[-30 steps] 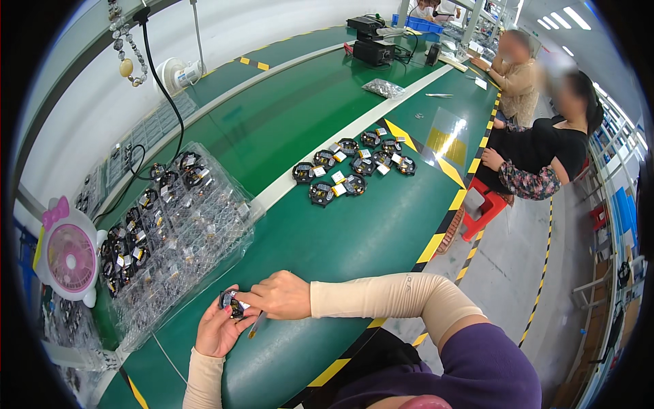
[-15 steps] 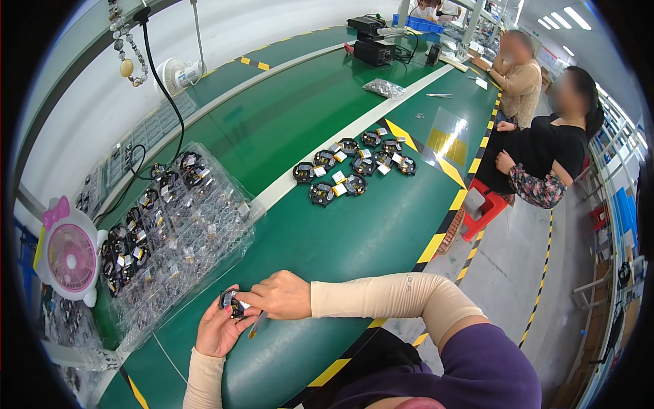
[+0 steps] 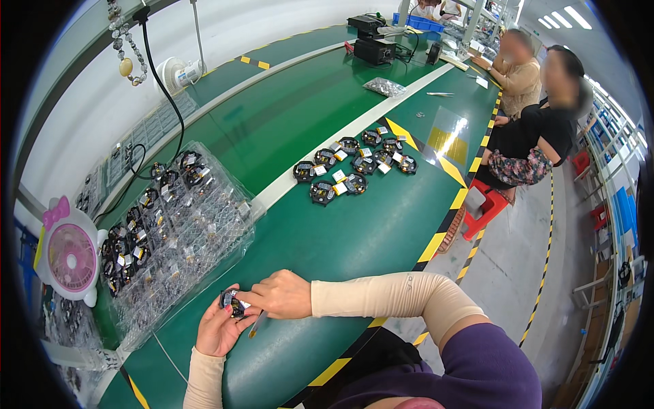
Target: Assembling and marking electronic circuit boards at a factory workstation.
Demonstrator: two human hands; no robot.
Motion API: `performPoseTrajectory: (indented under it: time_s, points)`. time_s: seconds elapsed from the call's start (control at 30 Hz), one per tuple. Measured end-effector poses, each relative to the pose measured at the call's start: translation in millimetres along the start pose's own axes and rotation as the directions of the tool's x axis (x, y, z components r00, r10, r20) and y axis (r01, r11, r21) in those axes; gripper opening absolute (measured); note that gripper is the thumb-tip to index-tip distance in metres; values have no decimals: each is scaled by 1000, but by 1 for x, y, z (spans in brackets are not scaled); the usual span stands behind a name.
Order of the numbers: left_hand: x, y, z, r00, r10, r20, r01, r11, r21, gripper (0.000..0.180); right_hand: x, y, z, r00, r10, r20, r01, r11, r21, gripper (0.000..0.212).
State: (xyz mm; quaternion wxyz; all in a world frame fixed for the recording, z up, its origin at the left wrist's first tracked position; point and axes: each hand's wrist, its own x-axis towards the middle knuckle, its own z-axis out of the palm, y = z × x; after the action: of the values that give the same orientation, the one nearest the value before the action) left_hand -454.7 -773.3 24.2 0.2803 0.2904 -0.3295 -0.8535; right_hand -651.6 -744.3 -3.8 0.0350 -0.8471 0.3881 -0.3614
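My left hand [image 3: 216, 332] is closed round a small round black device housing [image 3: 230, 300] with a circuit board and white and silvery parts inside. The fingers of my right hand [image 3: 281, 297] are bent over the housing's right side, the index finger pressing at its inner parts. Out of the right palm sticks a thin grey tool [image 3: 256, 325] with an amber end, slanting down towards the table; its kind is hard to make out. The finger hides part of the housing.
Several similar black housings [image 3: 322, 192] with small batteries lie further up the green table [image 3: 300, 238]. Clear plastic trays [image 3: 197, 232] of parts stand at left, beside a pink-and-white fan [image 3: 71, 255]. Tweezers [image 3: 439, 94] and a bag of parts [image 3: 384, 87] lie further off. Co-workers sit at right.
Both my hands and the housing stay in place. The co-worker in black at the right has shifted, with head and arm moving up and to the left.
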Motion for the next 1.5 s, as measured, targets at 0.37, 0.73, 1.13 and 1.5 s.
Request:
performPoseTrajectory:
  time_s: [0.37,0.73,1.13,1.5]
  points:
    - [0,0,0,1000,1,-5,-1,1000,-1,45,0,0,1,1000,-7,-7,7,1000,-12,34]
    - [1,-2,-8,999,6,39,-5,1000,-25,45,0,0,0,1000,1,-8,-1,1000,-10,33]
    - [1,-3,-9,999,12,37,-11,1000,-21,45,1,-1,-1,1000,-2,-11,1,1000,-14,32]
    - [1,-2,-8,999,12,36,-11,1000,-18,45,0,0,-1,1000,8,0,-8,1000,-6,32]
